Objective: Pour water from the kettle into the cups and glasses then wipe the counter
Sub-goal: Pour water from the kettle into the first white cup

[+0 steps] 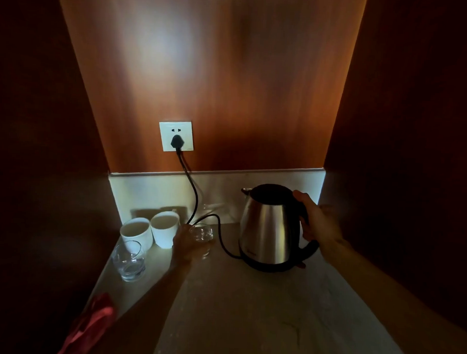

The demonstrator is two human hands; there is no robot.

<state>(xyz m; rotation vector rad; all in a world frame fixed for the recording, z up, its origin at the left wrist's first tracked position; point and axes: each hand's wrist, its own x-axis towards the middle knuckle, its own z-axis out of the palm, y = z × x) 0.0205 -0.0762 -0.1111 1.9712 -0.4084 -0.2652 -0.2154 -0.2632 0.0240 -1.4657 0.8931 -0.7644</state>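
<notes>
Kettle on base, right hand gripping handle; left hand holding glass. Pouring unfinished; wiping outstanding.

Counter, positions taken from the kettle: kettle at back right, on its base. Left of it, a glass; further left, two cups side by side (touching); before them, a second glass. Cloth at front left edge. Socket on the wall behind, up and left, cord running down to the kettle base.
</notes>
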